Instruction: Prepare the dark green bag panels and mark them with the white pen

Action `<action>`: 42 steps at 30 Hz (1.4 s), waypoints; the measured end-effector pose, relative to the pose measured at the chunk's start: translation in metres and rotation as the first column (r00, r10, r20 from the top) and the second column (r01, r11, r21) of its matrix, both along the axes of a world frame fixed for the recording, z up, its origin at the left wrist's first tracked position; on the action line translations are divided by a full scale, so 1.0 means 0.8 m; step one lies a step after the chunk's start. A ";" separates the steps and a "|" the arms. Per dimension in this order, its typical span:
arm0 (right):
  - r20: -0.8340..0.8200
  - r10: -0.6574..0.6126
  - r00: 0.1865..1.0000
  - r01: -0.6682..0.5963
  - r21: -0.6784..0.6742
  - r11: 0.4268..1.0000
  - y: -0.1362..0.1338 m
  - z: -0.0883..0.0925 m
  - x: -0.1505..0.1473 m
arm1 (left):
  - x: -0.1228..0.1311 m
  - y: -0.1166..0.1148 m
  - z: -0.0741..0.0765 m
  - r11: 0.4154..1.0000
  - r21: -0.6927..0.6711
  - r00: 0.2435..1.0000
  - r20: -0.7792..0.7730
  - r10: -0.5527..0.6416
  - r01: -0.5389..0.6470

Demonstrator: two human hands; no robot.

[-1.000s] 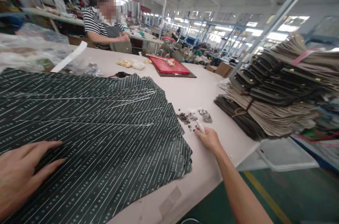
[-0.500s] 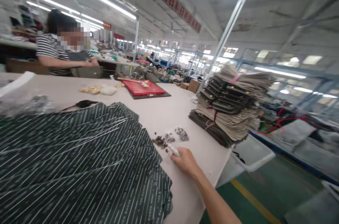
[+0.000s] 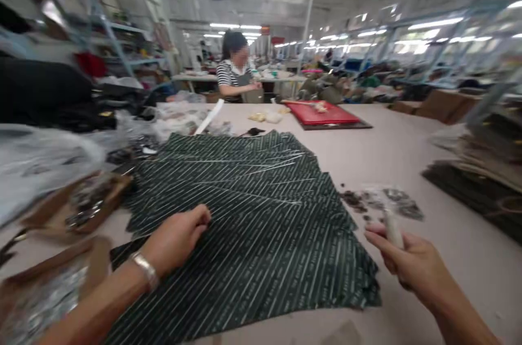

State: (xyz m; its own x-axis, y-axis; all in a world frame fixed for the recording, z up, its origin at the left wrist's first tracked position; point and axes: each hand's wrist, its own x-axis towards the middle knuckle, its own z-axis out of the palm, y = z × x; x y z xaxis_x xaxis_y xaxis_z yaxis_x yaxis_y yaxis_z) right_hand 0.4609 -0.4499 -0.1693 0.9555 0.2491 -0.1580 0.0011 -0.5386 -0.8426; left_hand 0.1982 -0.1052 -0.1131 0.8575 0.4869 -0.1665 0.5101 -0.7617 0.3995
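Dark green striped fabric pieces with printed lettering lie spread and layered across the table, thin white strips on top. Over their left part is my left hand, closed with fingertips together; whatever may be in them is hidden. It wears a silver bracelet at the wrist. My right hand, right of the fabric, is closed around a short white stick-like tool that points up and away. Just beyond it are small dark metal pieces and a clear bag of metal parts.
Cardboard boxes of metal parts stand at the left beside plastic bags. A red board lies at the far side. Stacked dark pieces are at the right. A person in a striped top works across the table.
The view has swung left, bringing the boxes and my left hand into sight. My right hand still holds the white tool and has drawn slightly back from the small metal pieces.
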 end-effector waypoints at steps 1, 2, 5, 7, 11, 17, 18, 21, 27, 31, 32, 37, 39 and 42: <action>-0.087 0.049 0.995 -0.044 0.059 0.997 0.011 0.000 -0.010 | -0.004 0.003 -0.001 0.999 -0.032 0.999 -0.040 0.019 -0.021; -0.152 0.092 0.984 -0.076 0.107 0.991 0.024 0.002 -0.024 | -0.003 0.005 -0.001 0.997 -0.075 0.998 -0.068 0.016 -0.021; -0.226 0.276 0.934 -0.237 0.185 0.954 0.070 0.014 -0.073 | 0.003 0.007 -0.004 0.987 -0.158 0.993 -0.115 -0.010 -0.008; -0.264 0.372 0.890 -0.328 0.197 0.924 0.106 0.021 -0.100 | 0.004 0.008 -0.008 0.983 -0.182 0.991 -0.135 -0.026 0.001; -0.328 0.497 0.803 -0.445 0.225 0.867 0.165 0.016 -0.127 | 0.006 0.009 -0.025 0.959 -0.282 0.984 -0.168 -0.062 0.013; -0.371 0.494 0.786 -0.463 0.176 0.869 0.193 -0.016 -0.130 | 0.035 0.002 -0.052 0.793 -0.606 0.973 -0.211 -0.088 -0.060; -0.377 0.482 0.791 -0.454 0.167 0.875 0.193 -0.020 -0.129 | 0.040 0.001 -0.055 0.755 -0.652 0.972 -0.213 -0.093 -0.070; -0.409 0.436 0.802 -0.410 0.156 0.899 0.191 -0.025 -0.126 | 0.055 -0.001 -0.060 0.674 -0.734 0.966 -0.225 -0.128 -0.082; -0.478 0.402 0.781 -0.354 0.192 0.915 0.186 -0.025 -0.123 | 0.067 -0.004 -0.062 0.606 -0.792 0.952 -0.237 -0.194 -0.074; -0.454 0.443 0.773 -0.379 0.229 0.897 0.184 -0.029 -0.123 | 0.071 -0.009 -0.061 0.518 -0.849 0.947 -0.242 -0.210 -0.102; -0.448 0.452 0.771 -0.384 0.239 0.892 0.184 -0.030 -0.122 | 0.072 -0.010 -0.061 0.490 -0.864 0.948 -0.245 -0.205 -0.117; -0.447 0.469 0.762 -0.383 0.272 0.883 0.183 -0.026 -0.122 | 0.073 -0.017 -0.064 0.361 -0.908 0.957 -0.268 -0.115 -0.211; -0.437 0.480 0.761 -0.392 0.280 0.876 0.183 -0.025 -0.124 | 0.072 -0.019 -0.065 0.323 -0.917 0.959 -0.273 -0.081 -0.234; -0.415 0.496 0.762 -0.405 0.293 0.866 0.182 -0.024 -0.126 | 0.070 -0.022 -0.066 0.294 -0.923 0.961 -0.273 -0.044 -0.249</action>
State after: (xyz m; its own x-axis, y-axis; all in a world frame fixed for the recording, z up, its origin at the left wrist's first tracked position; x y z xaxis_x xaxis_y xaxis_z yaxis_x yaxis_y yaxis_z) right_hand 0.3600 -0.3039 -0.1886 0.5478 0.6989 -0.4599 -0.2069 -0.4195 -0.8839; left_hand 0.2540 -0.1228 -0.1661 0.6826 -0.0539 -0.7288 0.7281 0.1350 0.6720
